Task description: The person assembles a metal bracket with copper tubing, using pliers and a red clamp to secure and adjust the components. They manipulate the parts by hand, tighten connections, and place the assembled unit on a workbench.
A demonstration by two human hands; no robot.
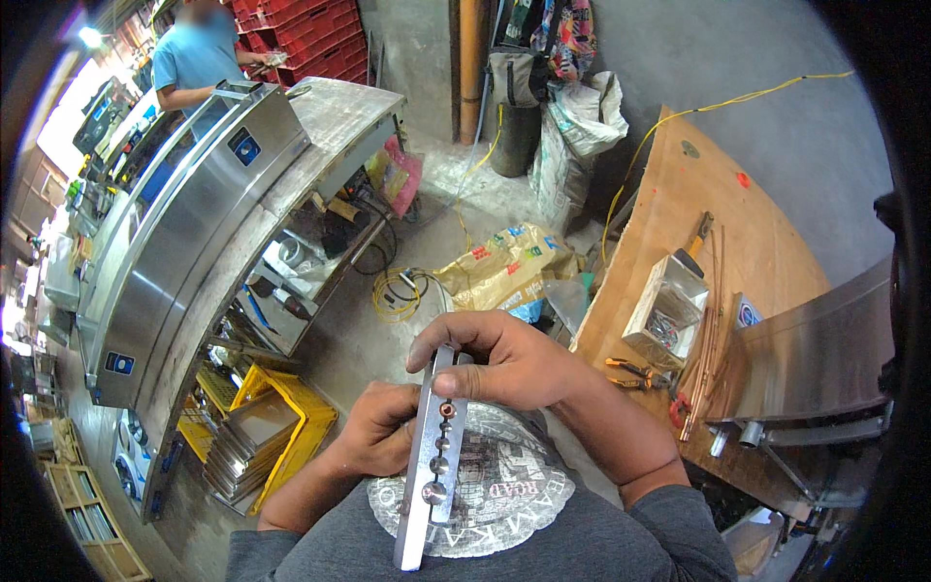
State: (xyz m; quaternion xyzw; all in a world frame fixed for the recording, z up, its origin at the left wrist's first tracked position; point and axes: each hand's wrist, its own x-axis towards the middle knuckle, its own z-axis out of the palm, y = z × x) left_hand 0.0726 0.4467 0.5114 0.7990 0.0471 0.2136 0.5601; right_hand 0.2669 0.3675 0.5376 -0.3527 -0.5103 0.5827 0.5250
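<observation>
In front of my chest is a metal flaring bar (419,485), two long silver halves with a row of graded round holes between them. A copper-coloured ring, seemingly a tube end (447,410), shows in one of the upper holes. My right hand (514,367) grips the bar's upper end, thumb across the front and fingers curled over the top. My left hand (380,427) is closed against the bar's left side. Its fingertips go behind the bar, so what they pinch is hidden.
On the right, a wooden table (718,179) holds a white box of small parts (669,312), a hammer (694,242), orange-handled pliers (635,372) and copper rods (700,373). A steel-topped workbench (223,204) stands left, with a person (194,58) behind it. A yellow crate (291,427) sits below.
</observation>
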